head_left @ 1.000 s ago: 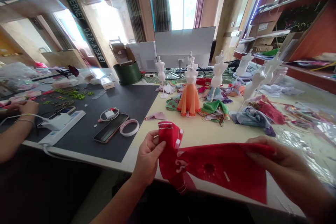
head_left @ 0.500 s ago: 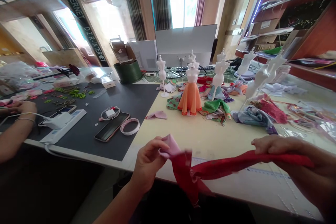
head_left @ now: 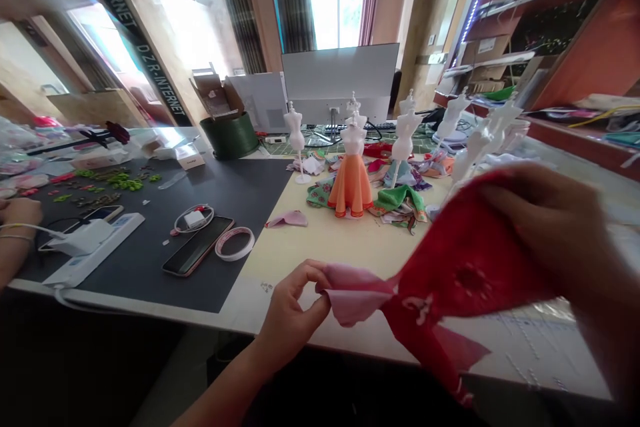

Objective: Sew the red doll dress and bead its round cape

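My left hand [head_left: 295, 310] pinches one end of a pink cloth [head_left: 355, 290] between thumb and fingers, in front of the table's near edge. The pink cloth runs into a red cloth [head_left: 450, 267] with a stitched flower pattern; whether they are sewn together I cannot tell. At the right, my right hand [head_left: 540, 220] grips the upper part of the red cloth and holds it raised and spread. A lower flap of red hangs down past the table edge. Beyond the hands stands a small white dress form in an orange skirt [head_left: 351, 187].
Several small white dress forms [head_left: 404, 137] stand among fabric scraps [head_left: 400, 200]. On the dark mat to the left lie a phone [head_left: 197, 247], a tape roll [head_left: 234, 243] and a power strip [head_left: 95, 250]. Another person's hand [head_left: 20, 220] rests at the far left. A monitor [head_left: 343, 80] stands behind.
My right hand has lifted and turned the red cloth, which was a narrow strip and now spreads wide. More of the pink cloth shows at my left hand. The view has shifted slightly right.
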A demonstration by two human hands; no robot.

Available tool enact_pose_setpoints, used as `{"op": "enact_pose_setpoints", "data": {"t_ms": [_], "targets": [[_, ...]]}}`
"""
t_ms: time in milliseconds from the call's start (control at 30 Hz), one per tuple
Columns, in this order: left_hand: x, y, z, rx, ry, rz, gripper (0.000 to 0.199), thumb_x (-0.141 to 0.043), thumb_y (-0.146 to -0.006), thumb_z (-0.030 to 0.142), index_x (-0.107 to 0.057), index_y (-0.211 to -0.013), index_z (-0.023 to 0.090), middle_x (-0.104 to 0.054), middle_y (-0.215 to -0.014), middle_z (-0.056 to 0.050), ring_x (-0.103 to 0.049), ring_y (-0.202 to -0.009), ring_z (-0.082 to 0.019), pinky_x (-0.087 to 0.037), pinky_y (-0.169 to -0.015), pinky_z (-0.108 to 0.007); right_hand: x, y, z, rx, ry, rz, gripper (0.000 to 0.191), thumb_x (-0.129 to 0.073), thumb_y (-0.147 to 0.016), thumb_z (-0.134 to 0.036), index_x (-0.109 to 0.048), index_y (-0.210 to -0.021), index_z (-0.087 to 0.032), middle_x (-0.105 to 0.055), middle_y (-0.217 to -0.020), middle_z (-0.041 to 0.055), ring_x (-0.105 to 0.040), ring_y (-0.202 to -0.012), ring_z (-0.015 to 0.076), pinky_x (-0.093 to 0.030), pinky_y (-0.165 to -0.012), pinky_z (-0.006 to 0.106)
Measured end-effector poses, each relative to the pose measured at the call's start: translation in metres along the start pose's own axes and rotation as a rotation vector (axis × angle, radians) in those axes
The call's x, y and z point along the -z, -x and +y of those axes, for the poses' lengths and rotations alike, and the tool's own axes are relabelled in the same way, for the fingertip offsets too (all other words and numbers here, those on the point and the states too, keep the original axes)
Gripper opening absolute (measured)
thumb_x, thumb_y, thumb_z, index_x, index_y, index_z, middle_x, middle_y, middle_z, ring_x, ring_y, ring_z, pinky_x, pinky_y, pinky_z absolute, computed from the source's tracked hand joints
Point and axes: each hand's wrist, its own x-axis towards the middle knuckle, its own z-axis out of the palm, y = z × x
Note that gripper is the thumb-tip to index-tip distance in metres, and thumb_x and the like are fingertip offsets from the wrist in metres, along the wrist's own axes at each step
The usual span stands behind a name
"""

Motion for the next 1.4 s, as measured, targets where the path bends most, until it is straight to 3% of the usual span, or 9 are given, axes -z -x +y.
{"op": "enact_pose_setpoints", "data": {"t_ms": [100, 167, 267, 400, 567, 733, 867, 1200, 1400], "targets": [[-0.005, -0.009, -0.016, 0.047, -0.287, 0.007, 0.006, -0.052, -0.076, 0.014, -0.052, -0.071, 0.018, -0.061, -0.086, -0.004, -0.057, -0.085, -0.018, -0.043, -0.079, -0.030, -0.048, -0.036, -0.003, 0.186, 0.163, -0.303, 0.033, -0.040, -0.088, -0.029, -0.064, -0.099, -0.009, -0.064, -0.091, 0.0051, -0.061, -0.083, 0.0162, -0.044, -0.074, 0.028], [-0.005, -0.012, -0.031, 0.061, -0.486, 0.009, 0.008, -0.052, -0.075, 0.015, -0.052, -0.067, 0.018, -0.062, -0.086, -0.004, -0.056, -0.086, -0.020, -0.043, -0.080, -0.034, -0.079, -0.041, 0.010, 0.190, 0.218, -0.353, 0.027, -0.052, -0.082, -0.023, -0.063, -0.102, -0.008, -0.065, -0.094, 0.0103, -0.061, -0.086, 0.0212, -0.046, -0.077, 0.032], [-0.002, -0.010, -0.049, 0.028, -0.691, 0.001, 0.009, -0.052, -0.075, 0.015, -0.054, -0.067, 0.018, -0.062, -0.088, -0.005, -0.055, -0.088, -0.022, -0.041, -0.082, -0.038, -0.103, -0.017, 0.032, 0.221, 0.249, -0.380, 0.033, -0.056, -0.082, -0.023, -0.059, -0.113, -0.012, -0.062, -0.110, 0.0141, -0.059, -0.098, 0.0266, -0.047, -0.082, 0.039], [0.003, -0.005, -0.059, -0.076, -0.823, -0.011, 0.006, -0.054, -0.076, 0.016, -0.059, -0.080, 0.018, -0.062, -0.099, -0.008, -0.055, -0.096, -0.025, -0.041, -0.086, -0.041, -0.084, 0.041, 0.039, 0.372, 0.227, -0.493, 0.025, -0.049, -0.089, -0.029, -0.058, -0.111, -0.019, -0.063, -0.105, 0.0094, -0.058, -0.097, 0.0237, -0.047, -0.083, 0.040], [0.000, -0.007, -0.064, -0.348, -0.864, -0.059, 0.041, -0.051, -0.075, 0.007, -0.053, -0.116, 0.015, -0.059, -0.114, -0.010, -0.050, -0.107, -0.025, -0.036, -0.096, -0.042, -0.041, 0.103, 0.035, 0.421, 0.269, -0.616, 0.022, -0.048, -0.091, -0.031, -0.057, -0.110, -0.024, -0.064, -0.100, 0.0070, -0.058, -0.095, 0.0222, -0.048, -0.081, 0.038], [-0.004, -0.013, -0.064, -0.458, -0.745, -0.068, 0.024, -0.049, -0.080, 0.006, -0.064, -0.092, 0.020, -0.065, -0.092, -0.004, -0.055, -0.090, -0.020, -0.041, -0.086, -0.037, -0.037, 0.130, 0.042, 0.412, 0.371, -0.630, 0.034, -0.055, -0.085, -0.027, -0.053, -0.119, -0.023, -0.063, -0.104, 0.0084, -0.058, -0.097, 0.0260, -0.050, -0.081, 0.041], [-0.003, -0.014, -0.056, -0.344, -0.574, -0.075, 0.014, -0.053, -0.083, 0.012, -0.065, -0.083, 0.019, -0.067, -0.091, -0.003, -0.057, -0.089, -0.018, -0.042, -0.084, -0.034, -0.042, 0.130, 0.045, 0.375, 0.288, -0.593, 0.027, -0.044, -0.088, -0.020, -0.054, -0.113, -0.023, -0.064, -0.101, 0.0070, -0.058, -0.098, 0.0224, -0.050, -0.083, 0.036], [0.001, -0.014, -0.045, 0.274, -0.180, -0.063, 0.018, -0.055, -0.081, 0.027, -0.067, -0.090, 0.018, -0.070, -0.086, -0.003, -0.063, -0.080, -0.016, -0.049, -0.071, -0.025, -0.038, 0.131, 0.056, 0.209, 0.254, -0.499, 0.031, -0.045, -0.090, -0.028, -0.053, -0.120, -0.027, -0.065, -0.104, 0.0057, -0.062, -0.094, 0.0202, -0.053, -0.078, 0.032], [-0.004, -0.017, -0.044, 0.405, -0.036, -0.056, 0.018, -0.056, -0.079, 0.027, -0.064, -0.089, 0.014, -0.070, -0.082, -0.004, -0.064, -0.075, -0.015, -0.049, -0.068, -0.024, -0.036, 0.130, 0.062, 0.164, 0.214, -0.453, 0.032, -0.048, -0.088, -0.033, -0.055, -0.119, -0.026, -0.067, -0.096, 0.0060, -0.065, -0.083, 0.0198, -0.053, -0.070, 0.030]]}}
